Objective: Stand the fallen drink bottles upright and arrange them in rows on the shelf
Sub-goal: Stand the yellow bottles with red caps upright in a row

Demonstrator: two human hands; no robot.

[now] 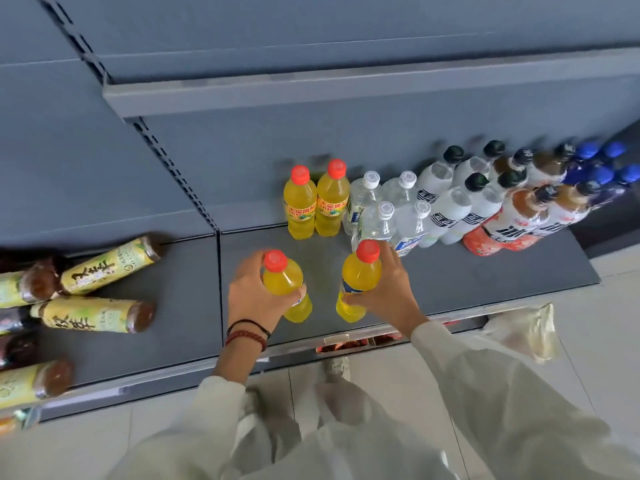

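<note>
My left hand (254, 292) grips a yellow drink bottle with a red cap (282, 278), held upright over the front of the grey bottom shelf (467, 282). My right hand (389, 289) grips a second yellow red-capped bottle (360, 271) beside it. Two more yellow bottles (317, 202) stand upright at the back of the shelf. To their right stand rows of clear water bottles (388, 209), white black-capped bottles (450, 199), orange-labelled bottles (512, 216) and blue-capped bottles (595, 168).
Several green-labelled tea bottles (110, 263) lie on their sides on the left shelf section. A higher shelf edge (346, 95) overhangs the back. A clear plastic bag (523, 330) hangs at the shelf's front right. Tiled floor lies below.
</note>
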